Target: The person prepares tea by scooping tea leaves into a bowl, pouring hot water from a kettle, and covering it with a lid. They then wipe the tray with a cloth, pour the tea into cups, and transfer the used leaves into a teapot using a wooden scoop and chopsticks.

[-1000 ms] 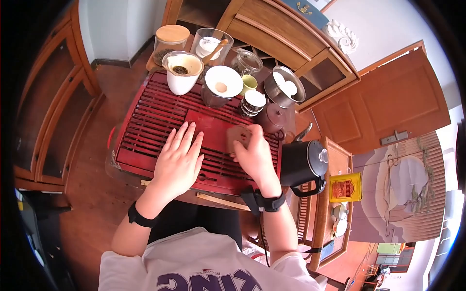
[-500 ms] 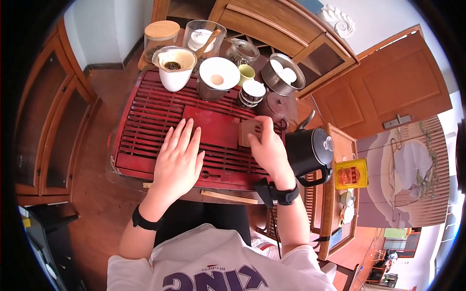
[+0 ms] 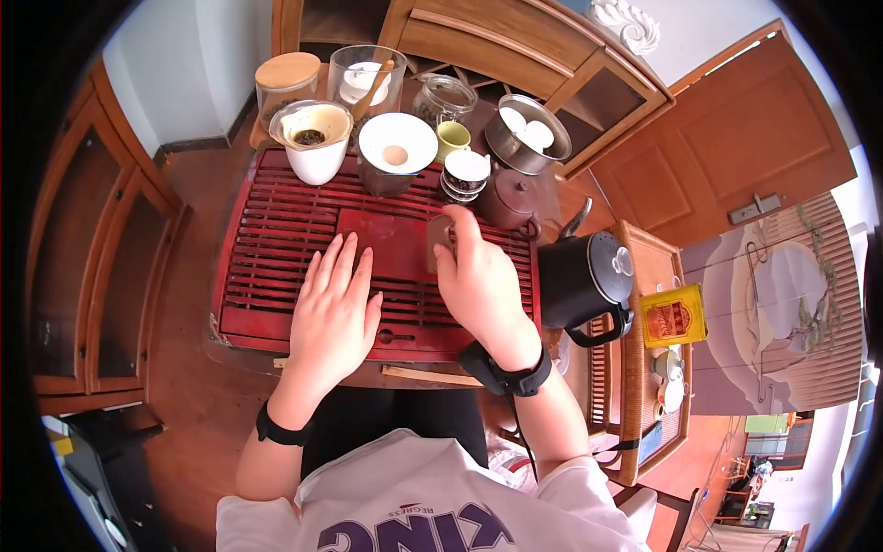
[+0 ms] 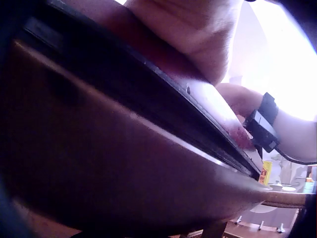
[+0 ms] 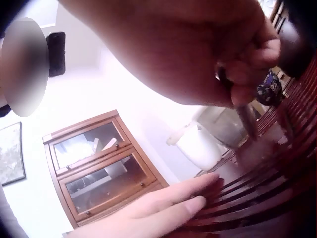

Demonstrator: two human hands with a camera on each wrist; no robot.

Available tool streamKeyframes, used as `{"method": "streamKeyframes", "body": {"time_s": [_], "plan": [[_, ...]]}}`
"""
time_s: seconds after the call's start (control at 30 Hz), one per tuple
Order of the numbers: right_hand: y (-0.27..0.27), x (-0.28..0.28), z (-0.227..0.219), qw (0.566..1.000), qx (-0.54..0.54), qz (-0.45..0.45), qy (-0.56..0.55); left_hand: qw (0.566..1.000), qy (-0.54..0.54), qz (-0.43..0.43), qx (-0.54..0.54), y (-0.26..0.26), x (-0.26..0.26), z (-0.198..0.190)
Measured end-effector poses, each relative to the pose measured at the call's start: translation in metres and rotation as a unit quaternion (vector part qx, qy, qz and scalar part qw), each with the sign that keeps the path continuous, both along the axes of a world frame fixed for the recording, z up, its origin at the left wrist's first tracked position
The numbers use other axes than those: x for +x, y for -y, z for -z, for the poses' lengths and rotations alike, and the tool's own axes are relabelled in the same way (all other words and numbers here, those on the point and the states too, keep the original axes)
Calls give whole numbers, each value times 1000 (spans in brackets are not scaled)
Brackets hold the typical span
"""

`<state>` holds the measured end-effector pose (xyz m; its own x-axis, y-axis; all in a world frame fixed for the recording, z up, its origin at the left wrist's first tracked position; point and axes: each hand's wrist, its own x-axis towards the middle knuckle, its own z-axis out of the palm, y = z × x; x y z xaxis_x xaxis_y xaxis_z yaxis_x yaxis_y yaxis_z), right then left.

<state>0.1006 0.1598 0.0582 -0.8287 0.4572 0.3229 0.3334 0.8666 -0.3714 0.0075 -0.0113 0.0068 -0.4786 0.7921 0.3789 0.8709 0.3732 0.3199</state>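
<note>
My left hand [image 3: 333,308] lies palm down on the red slatted tea tray [image 3: 267,267], its fingers straight. Over the tray's right half, my right hand [image 3: 485,285] grips a flat brown tool [image 3: 436,247], seen edge-on as a thin brown strip [image 5: 246,121] close over the slats in the right wrist view. The fingers hide most of its handle, and I cannot tell its exact kind. In the left wrist view, the heel of the left hand [image 4: 198,39] rests at the tray's front edge.
Along the tray's back stand a white cup with a strainer [image 3: 317,161], a white-topped dark pitcher [image 3: 395,152], stacked small cups [image 3: 463,175] and a brown teapot [image 3: 508,198]. A steel bowl [image 3: 529,138] sits behind them. A black kettle [image 3: 584,276] stands at the right.
My right hand has slid the brown tool right over the tray and then back left. The left hand stays flat on the tray. The head view has shifted slightly.
</note>
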Motion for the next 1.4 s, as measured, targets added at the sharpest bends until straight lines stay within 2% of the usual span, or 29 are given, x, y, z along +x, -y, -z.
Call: {"method": "streamKeyframes", "body": {"time_s": [0.03, 0.07, 0.13, 0.17, 0.2, 0.27, 0.3, 0.43, 0.6, 0.7, 0.8, 0.93, 1.0, 1.13, 1.2, 1.27, 1.33, 1.4], "plan": [[0, -2, 3, 998, -23, -41, -30, 1000, 3, -1, 1, 0, 0, 0], [1, -6, 5, 998, -26, -42, -31, 1000, 2, -2, -1, 0, 0, -1], [3, -19, 7, 990, -80, -112, -18, 1000, -2, -3, 5, 0, 1, -1], [10, -28, -8, 987, -121, -105, 14, 1000, -2, -1, 3, 0, 0, -2], [9, -36, -7, 987, -123, -102, 14, 1000, -1, -4, 2, -1, 0, -2], [8, -51, -4, 983, -67, -154, 70, 1000, -2, -4, 0, -1, 0, -2], [6, -55, 7, 988, -25, -147, 49, 1000, 3, -6, 5, -2, 1, -3], [5, -48, 0, 983, -72, -130, 107, 1000, 11, -7, 7, -2, 0, -3], [-6, -31, -1, 978, -57, -152, 132, 1000, 4, -8, 6, -1, -1, -2], [-9, -27, -4, 982, 10, -122, 145, 1000, 6, -11, 3, 0, -1, 1], [-23, -14, -5, 986, 27, -105, 127, 1000, 7, -16, 6, 0, -1, 2], [-40, 9, -14, 982, 56, -14, 180, 1000, 3, -14, 9, 0, -1, 2], [-47, 17, -11, 986, 48, -15, 160, 1000, 3, -15, 9, 1, -1, 2], [-41, 16, -10, 995, -48, -45, 77, 1000, -6, -14, 8, -1, -1, 2], [-29, 6, -4, 989, -83, -121, -6, 1000, -14, -16, 7, 0, -1, 2], [-17, -8, 6, 979, -106, -172, -21, 1000, -9, -17, 13, -1, -1, 2], [-8, -19, 15, 959, -195, -206, -8, 1000, 7, -7, 13, -1, -1, -1], [-8, -21, 7, 963, -201, -181, 24, 1000, 6, 0, 6, -1, -1, -1]]}}
